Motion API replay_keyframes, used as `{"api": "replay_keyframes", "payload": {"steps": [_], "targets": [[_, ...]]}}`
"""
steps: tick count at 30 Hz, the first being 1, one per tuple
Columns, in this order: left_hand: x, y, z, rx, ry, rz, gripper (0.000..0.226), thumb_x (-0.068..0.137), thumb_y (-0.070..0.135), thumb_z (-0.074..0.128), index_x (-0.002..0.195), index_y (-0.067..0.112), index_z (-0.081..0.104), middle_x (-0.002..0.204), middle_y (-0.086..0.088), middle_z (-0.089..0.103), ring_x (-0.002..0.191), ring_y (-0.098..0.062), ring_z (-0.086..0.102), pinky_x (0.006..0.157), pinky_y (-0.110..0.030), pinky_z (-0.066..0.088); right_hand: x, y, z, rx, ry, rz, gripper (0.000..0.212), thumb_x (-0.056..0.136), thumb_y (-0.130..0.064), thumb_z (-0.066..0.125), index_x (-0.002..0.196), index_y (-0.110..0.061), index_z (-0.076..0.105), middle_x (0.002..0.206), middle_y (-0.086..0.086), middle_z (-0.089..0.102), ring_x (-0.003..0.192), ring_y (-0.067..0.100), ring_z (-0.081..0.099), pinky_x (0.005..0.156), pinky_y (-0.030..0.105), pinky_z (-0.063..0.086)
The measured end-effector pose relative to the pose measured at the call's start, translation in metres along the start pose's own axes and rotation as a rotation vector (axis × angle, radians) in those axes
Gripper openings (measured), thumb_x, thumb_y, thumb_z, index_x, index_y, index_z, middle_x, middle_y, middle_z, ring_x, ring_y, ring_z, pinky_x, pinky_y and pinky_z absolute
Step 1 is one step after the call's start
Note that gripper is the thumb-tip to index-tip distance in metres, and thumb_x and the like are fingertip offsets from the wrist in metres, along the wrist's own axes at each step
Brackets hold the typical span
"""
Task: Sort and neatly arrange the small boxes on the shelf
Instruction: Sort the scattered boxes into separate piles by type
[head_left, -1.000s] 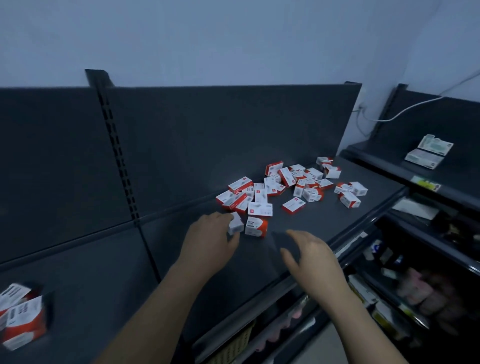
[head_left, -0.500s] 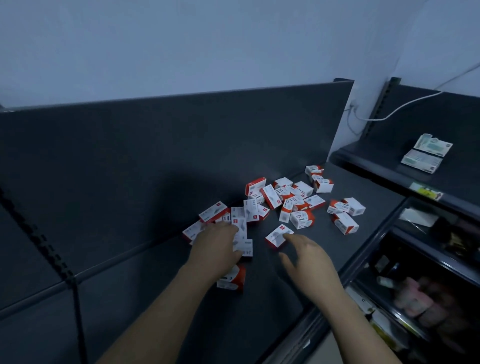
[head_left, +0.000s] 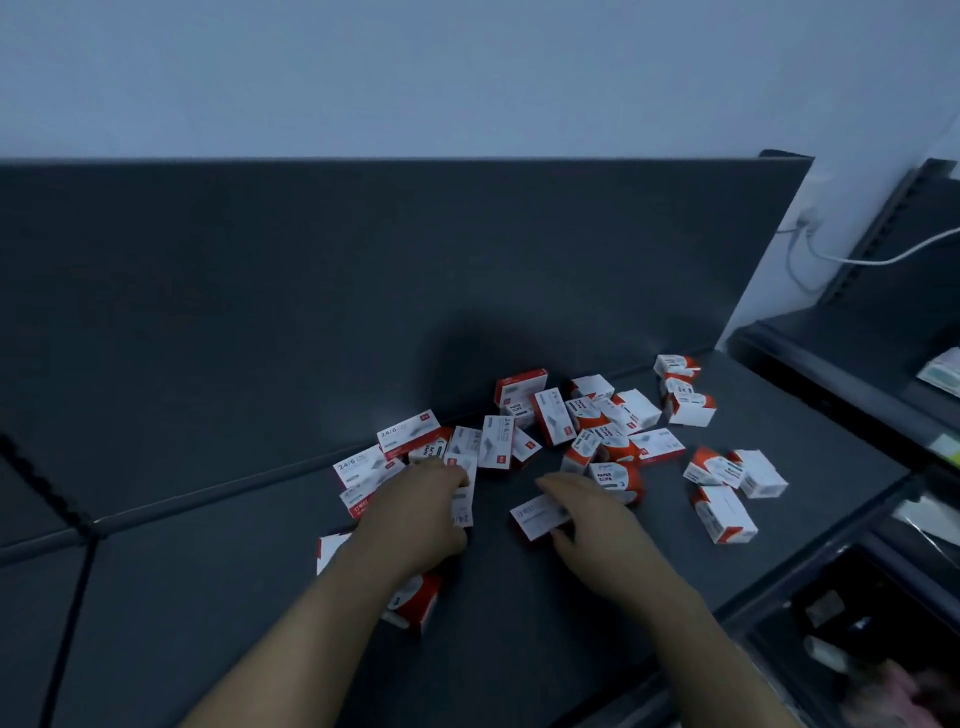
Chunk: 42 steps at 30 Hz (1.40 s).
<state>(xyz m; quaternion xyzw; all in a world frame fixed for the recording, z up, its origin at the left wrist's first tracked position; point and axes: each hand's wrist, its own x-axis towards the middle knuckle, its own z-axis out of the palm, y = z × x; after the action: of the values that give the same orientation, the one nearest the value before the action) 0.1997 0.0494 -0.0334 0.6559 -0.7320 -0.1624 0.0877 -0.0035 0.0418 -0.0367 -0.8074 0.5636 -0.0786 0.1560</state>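
Several small red-and-white boxes (head_left: 587, 426) lie jumbled on the dark shelf (head_left: 519, 639), some marked 24/6, some paper clips. My left hand (head_left: 421, 512) rests on the left side of the heap, its fingers curled around an upright white box (head_left: 465, 491). My right hand (head_left: 597, 519) lies over a flat white box (head_left: 537, 514), thumb and fingers closing on its ends. Another box (head_left: 415, 603) lies under my left forearm, and one more (head_left: 328, 551) shows to its left.
The shelf's dark back panel (head_left: 363, 291) rises behind the heap. A second shelf (head_left: 852, 364) stands at the right with a white cable (head_left: 883, 257) above it. Lower shelves with goods (head_left: 852, 639) show beyond the front edge at the right.
The view has moved closer to the heap. Both hands have reached forward: the left onto an upright box, the right from bare shelf onto a flat white box.
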Motion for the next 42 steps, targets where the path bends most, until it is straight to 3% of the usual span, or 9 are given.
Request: {"api": "replay_keyframes", "payload": {"steps": [2,5,9,15,22,28,35,39,42], "targets": [[-0.003,0.001,0.0,-0.019,0.027,-0.027,0.054,0.078,0.032,0.067,0.13,0.03,0.049,0.131,0.007,0.049,0.117,-0.014,0.049,0.092,-0.027,0.043,0.006,0.004,0.001,-0.027,-0.046,-0.069,0.056,0.09,-0.011,0.052,0.143,-0.021,0.038,0.149,-0.004,0.036,0.138,0.01,0.028,0.113,0.021,0.018],[-0.008,0.003,-0.001,-0.08,0.078,-0.068,0.054,0.078,0.032,0.064,0.131,0.028,0.05,0.133,0.007,0.051,0.117,-0.013,0.049,0.092,-0.026,0.043,0.012,0.009,0.002,-0.039,-0.058,-0.125,0.051,0.089,-0.012,0.054,0.139,-0.02,0.044,0.14,-0.003,0.044,0.129,0.01,0.037,0.109,0.021,0.026],[-0.019,0.006,-0.002,-0.178,0.166,-0.149,0.058,0.076,0.031,0.064,0.131,0.034,0.047,0.121,0.007,0.057,0.1,-0.013,0.055,0.077,-0.026,0.048,0.015,0.01,0.005,0.044,-0.025,-0.124,0.051,0.086,-0.022,0.062,0.134,-0.025,0.047,0.131,-0.008,0.04,0.112,0.007,0.047,0.097,0.019,0.039],[-0.045,-0.007,-0.007,-0.404,0.337,-0.211,0.026,0.069,0.024,0.069,0.087,0.036,0.054,0.087,0.019,0.063,0.072,-0.002,0.06,0.057,-0.023,0.05,0.019,-0.012,0.004,0.191,0.069,-0.208,0.051,0.083,-0.024,0.064,0.131,-0.027,0.049,0.121,-0.017,0.036,0.102,-0.001,0.045,0.087,0.012,0.039],[-0.082,-0.031,-0.02,-0.388,0.467,-0.201,0.027,0.071,0.02,0.071,0.093,0.032,0.06,0.099,0.017,0.054,0.091,0.0,0.054,0.068,-0.008,0.043,0.019,-0.06,0.006,0.368,0.073,-0.291,0.06,0.081,-0.018,0.069,0.13,-0.036,0.039,0.124,-0.022,0.035,0.107,-0.007,0.038,0.087,0.009,0.032],[-0.132,-0.066,-0.032,-0.358,0.551,-0.262,0.027,0.07,0.026,0.072,0.094,0.033,0.059,0.098,0.014,0.057,0.092,-0.004,0.054,0.078,-0.02,0.045,0.01,-0.116,0.023,0.468,0.101,-0.422,0.031,0.077,-0.007,0.068,0.089,-0.031,0.052,0.089,-0.014,0.054,0.079,0.0,0.053,0.068,0.012,0.042],[-0.233,-0.12,-0.054,-0.334,0.607,-0.377,0.028,0.072,0.024,0.07,0.096,0.033,0.059,0.097,0.015,0.056,0.092,-0.004,0.054,0.077,-0.025,0.049,-0.021,-0.211,0.055,0.438,0.149,-0.615,0.037,0.067,-0.009,0.073,0.097,-0.026,0.058,0.094,-0.013,0.055,0.089,0.005,0.053,0.079,0.021,0.046],[-0.301,-0.156,-0.068,-0.278,0.618,-0.437,0.03,0.073,0.02,0.069,0.1,0.028,0.058,0.098,0.012,0.054,0.09,-0.006,0.054,0.078,-0.024,0.047,-0.049,-0.275,0.08,0.538,0.054,-0.695,0.04,0.069,-0.003,0.072,0.096,-0.028,0.057,0.097,-0.012,0.053,0.091,0.002,0.055,0.078,0.011,0.043],[-0.35,-0.184,-0.074,-0.256,0.63,-0.482,0.032,0.072,0.02,0.068,0.101,0.028,0.057,0.1,0.011,0.054,0.09,-0.008,0.054,0.078,-0.026,0.047,-0.071,-0.322,0.102,0.57,-0.028,-0.693,0.038,0.072,-0.007,0.068,0.099,-0.032,0.057,0.101,-0.017,0.049,0.089,0.002,0.055,0.074,0.015,0.047]]}}
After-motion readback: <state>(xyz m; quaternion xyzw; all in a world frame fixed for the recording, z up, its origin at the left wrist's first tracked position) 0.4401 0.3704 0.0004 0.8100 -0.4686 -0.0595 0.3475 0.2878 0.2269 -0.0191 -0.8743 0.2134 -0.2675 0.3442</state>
